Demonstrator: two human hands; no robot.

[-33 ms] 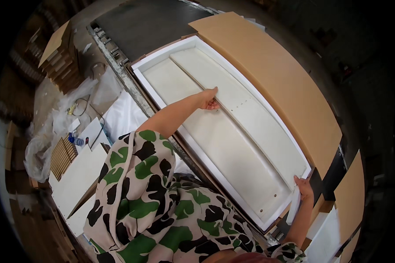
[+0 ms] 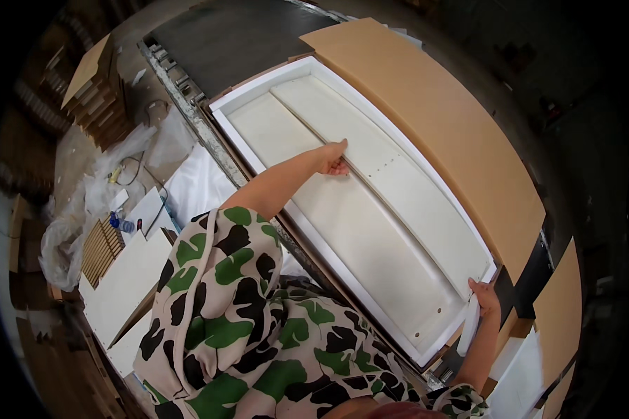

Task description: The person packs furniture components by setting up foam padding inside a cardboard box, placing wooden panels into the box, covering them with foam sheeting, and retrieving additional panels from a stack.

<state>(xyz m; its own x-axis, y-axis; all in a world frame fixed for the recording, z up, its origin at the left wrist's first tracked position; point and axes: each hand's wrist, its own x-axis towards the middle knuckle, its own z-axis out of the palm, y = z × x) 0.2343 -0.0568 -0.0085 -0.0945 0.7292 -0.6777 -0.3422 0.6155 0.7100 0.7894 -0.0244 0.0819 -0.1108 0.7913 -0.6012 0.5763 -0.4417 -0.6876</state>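
A long, shallow carton lined with white foam strips (image 2: 370,307) lies slantwise before me. Inside is a wide white board (image 2: 356,230) with two small round holes near its close end. A narrower white panel (image 2: 391,174), with a row of tiny holes, lies along the far side. My left hand (image 2: 334,158) pinches this panel's near long edge about midway, thumb on top and fingers curled below. At the right-hand corner, my right hand (image 2: 484,297) is closed around the panel's end; its fingertips are partly hidden. A loose white foam strip (image 2: 470,327) hangs beside that wrist.
Brown cardboard sheets (image 2: 433,119) lie beyond the carton. A dark conveyor surface (image 2: 237,42) with a metal side rail (image 2: 182,87) extends farther off. To the left are stacked boards (image 2: 98,94), crumpled clear plastic (image 2: 66,244), and white panels (image 2: 129,279) with wooden slats (image 2: 99,253).
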